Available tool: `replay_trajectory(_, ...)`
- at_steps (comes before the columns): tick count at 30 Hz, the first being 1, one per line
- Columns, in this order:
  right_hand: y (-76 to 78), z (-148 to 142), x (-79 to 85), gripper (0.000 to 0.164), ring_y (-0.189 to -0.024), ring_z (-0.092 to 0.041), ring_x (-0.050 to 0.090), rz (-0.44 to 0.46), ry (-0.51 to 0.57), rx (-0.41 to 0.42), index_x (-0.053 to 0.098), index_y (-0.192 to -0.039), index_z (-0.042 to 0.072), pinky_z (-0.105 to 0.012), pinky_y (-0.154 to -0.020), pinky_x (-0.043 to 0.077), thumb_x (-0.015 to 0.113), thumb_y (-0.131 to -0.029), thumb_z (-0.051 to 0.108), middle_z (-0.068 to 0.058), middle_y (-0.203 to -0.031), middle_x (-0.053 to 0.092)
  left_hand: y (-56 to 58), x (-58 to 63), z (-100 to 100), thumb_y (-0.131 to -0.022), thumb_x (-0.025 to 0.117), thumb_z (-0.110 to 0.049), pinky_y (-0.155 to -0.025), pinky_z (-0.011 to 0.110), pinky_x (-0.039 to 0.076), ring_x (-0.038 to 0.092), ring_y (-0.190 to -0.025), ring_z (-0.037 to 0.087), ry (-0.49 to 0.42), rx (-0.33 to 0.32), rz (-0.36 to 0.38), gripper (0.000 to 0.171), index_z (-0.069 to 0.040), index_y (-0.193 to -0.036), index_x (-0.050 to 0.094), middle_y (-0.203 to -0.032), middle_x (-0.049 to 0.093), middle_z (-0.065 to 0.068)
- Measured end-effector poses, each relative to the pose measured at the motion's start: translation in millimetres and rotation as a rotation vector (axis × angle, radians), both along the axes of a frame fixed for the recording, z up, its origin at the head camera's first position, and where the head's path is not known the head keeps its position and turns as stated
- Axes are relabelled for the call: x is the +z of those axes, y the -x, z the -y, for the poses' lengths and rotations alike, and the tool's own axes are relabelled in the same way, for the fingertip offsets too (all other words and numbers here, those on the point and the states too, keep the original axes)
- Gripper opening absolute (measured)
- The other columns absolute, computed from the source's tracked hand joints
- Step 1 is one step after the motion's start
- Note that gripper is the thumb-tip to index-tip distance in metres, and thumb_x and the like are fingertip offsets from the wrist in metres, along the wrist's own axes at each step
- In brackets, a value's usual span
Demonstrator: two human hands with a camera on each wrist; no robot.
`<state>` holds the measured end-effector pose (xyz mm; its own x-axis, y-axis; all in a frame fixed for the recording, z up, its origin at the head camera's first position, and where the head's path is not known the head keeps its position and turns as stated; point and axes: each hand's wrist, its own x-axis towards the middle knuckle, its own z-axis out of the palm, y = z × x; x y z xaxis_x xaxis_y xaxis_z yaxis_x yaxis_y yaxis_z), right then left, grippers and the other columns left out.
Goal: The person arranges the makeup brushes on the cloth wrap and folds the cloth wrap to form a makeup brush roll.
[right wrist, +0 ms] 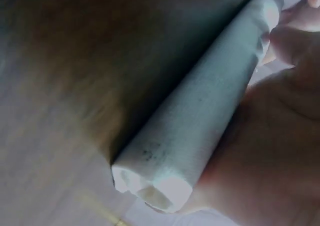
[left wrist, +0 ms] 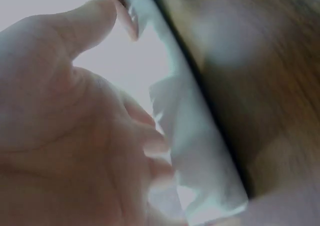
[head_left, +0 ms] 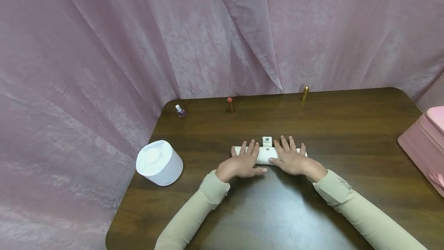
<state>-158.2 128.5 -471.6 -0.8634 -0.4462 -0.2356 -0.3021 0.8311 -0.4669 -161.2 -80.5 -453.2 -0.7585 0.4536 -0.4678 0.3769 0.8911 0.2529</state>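
Observation:
A white rolled-up pouch (head_left: pixel 264 157) lies across the table in front of me. From its far side sticks out a short strap (head_left: pixel 267 141) with a metal snap. My left hand (head_left: pixel 243 164) rests on the roll's left part, fingers spread and straight. On the right part lies my right hand (head_left: pixel 291 161), its fingers also spread, with the thumb at the roll's near edge. The left wrist view has the palm close over the crinkled white roll (left wrist: pixel 195 146). In the right wrist view the roll (right wrist: pixel 190 110) shows its open, layered end.
A white round container (head_left: pixel 170 169) stands at the left. Along the back edge are a nail polish bottle (head_left: pixel 180 111), a reddish-brown tube (head_left: pixel 230 105) and a gold tube (head_left: pixel 305 94). At the right is a pink case (head_left: pixel 421 146). Pink curtains (head_left: pixel 222 30) hang behind the table.

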Motion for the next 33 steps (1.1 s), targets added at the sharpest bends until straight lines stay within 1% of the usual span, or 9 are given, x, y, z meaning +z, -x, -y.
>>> replay_trajectory(3, -1.5, 1, 10.2, 0.072, -0.144, -0.061, -0.001, 0.021, 0.031, -0.007, 0.021, -0.155, -0.012, -0.081, -0.104, -0.001, 0.042, -0.108, 0.039, -0.041, -0.158, 0.008, -3.3, 7.3, 7, -0.103, 0.050, -0.052, -0.116, 0.067, 0.010, 0.007, -0.154, 0.033, -0.084, -0.046, -0.057, 0.083, -0.007, -0.163, 0.015, -0.169, 0.007, 0.012)
replay_trajectory(5, -1.7, 0, 9.2, 0.071, -0.143, -0.063, 0.001, 0.023, 0.055, -0.016, 0.021, -0.154, -0.014, -0.081, -0.104, 0.001, 0.044, -0.108, 0.035, -0.043, -0.156, 0.010, -4.5, 8.3, 8, -0.104, 0.054, -0.044, -0.113, 0.066, 0.023, 0.023, -0.151, 0.031, -0.133, -0.072, -0.128, 0.071, -0.007, -0.159, 0.031, -0.165, 0.025, 0.012)
replay_trajectory(8, 0.4, 1, 7.5, 0.067, -0.141, -0.066, 0.007, -0.006, 0.112, -0.028, 0.023, -0.152, -0.015, -0.081, -0.104, 0.005, 0.049, -0.106, 0.027, -0.045, -0.153, 0.018, -4.0, 7.6, 7, -0.103, 0.060, -0.034, -0.105, 0.059, 0.041, 0.045, -0.140, 0.027, -0.168, -0.097, -0.247, 0.053, -0.008, -0.148, 0.052, -0.153, 0.047, 0.011)
replay_trajectory(10, 3.8, 3, 7.2, 0.064, -0.139, -0.066, 0.015, -0.053, 0.171, -0.034, 0.027, -0.150, -0.015, -0.081, -0.104, 0.010, 0.053, -0.103, 0.021, -0.044, -0.151, 0.026, -2.2, 6.3, 6, -0.101, 0.064, -0.029, -0.098, 0.052, 0.048, 0.053, -0.132, 0.023, -0.174, -0.112, -0.313, 0.047, -0.009, -0.142, 0.059, -0.146, 0.056, 0.010)
replay_trajectory(14, 15.1, 6, 7.1, 0.055, -0.136, -0.059, 0.034, -0.176, 0.300, -0.034, 0.039, -0.145, -0.014, -0.073, -0.107, 0.024, 0.058, -0.099, 0.010, -0.039, -0.144, 0.042, 1.8, 5.4, 3, -0.098, 0.068, -0.025, -0.088, 0.043, 0.054, 0.063, -0.117, 0.021, -0.185, -0.128, -0.381, 0.038, -0.009, -0.132, 0.067, -0.132, 0.064, 0.007)
replay_trajectory(18, 27.4, 7, 4.9, 0.038, -0.121, -0.047, 0.057, -0.271, 0.368, -0.041, 0.057, -0.131, -0.013, -0.059, -0.102, 0.043, 0.063, -0.096, 0.001, -0.031, -0.129, 0.061, 3.6, 5.6, 0, -0.097, 0.070, -0.021, -0.081, 0.033, 0.054, 0.068, -0.101, 0.020, -0.196, -0.159, -0.401, 0.024, -0.007, -0.117, 0.072, -0.117, 0.068, 0.007)
replay_trajectory(21, 33.1, 6, 4.5, 0.023, -0.103, -0.038, 0.068, -0.310, 0.390, -0.051, 0.069, -0.115, -0.008, -0.053, -0.090, 0.051, 0.066, -0.093, -0.002, -0.022, -0.109, 0.072, 4.3, 6.6, -2, -0.096, 0.072, -0.020, -0.076, 0.029, 0.052, 0.067, -0.093, 0.019, -0.195, -0.183, -0.404, 0.017, -0.007, -0.107, 0.072, -0.109, 0.068, 0.007)
replay_trajectory(26, 35.1, 6, 6.5, 0.012, -0.085, -0.026, 0.069, -0.346, 0.400, -0.034, 0.075, -0.099, 0.001, -0.047, -0.078, 0.054, 0.070, -0.089, -0.003, -0.008, -0.091, 0.075, 6.3, 8.2, -2, -0.095, 0.072, -0.019, -0.071, 0.027, 0.048, 0.062, -0.084, 0.016, -0.173, -0.203, -0.375, 0.013, -0.006, -0.099, 0.069, -0.100, 0.066, 0.006)
replay_trajectory(33, 30.8, 9, 10.2, 0.010, -0.081, -0.021, 0.069, -0.378, 0.373, 0.031, 0.077, -0.096, 0.004, -0.040, -0.072, 0.055, 0.072, -0.089, -0.002, -0.006, -0.088, 0.074, 5.8, 11.2, 1, -0.097, 0.070, -0.019, -0.071, 0.027, 0.048, 0.061, -0.082, 0.016, -0.178, -0.227, -0.334, 0.016, -0.004, -0.102, 0.067, -0.100, 0.065, 0.008)
